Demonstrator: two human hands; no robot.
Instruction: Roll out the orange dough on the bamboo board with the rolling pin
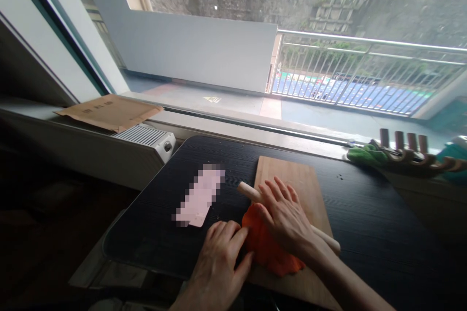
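Note:
A flattened sheet of orange dough or clay (272,252) lies on a wooden board (314,184). Across it, slanting from upper left to lower right, rests a pale wooden rolling pin (326,239). My right hand (286,211) lies over the pin with fingers stretched out and the palm down, hiding its middle. At the sheet's left edge is my left hand (224,250), its fingers bent, with thumb and forefinger at the orange edge. The grip itself is partly hidden.
The board sits on a black table (156,214) by a window. Left of the board is a pink, blurred-out flat item (200,197). A brown envelope (109,112) lies above a radiator (149,136). A green cloth (367,154) and a brown-pronged rack (404,148) stand right along the sill.

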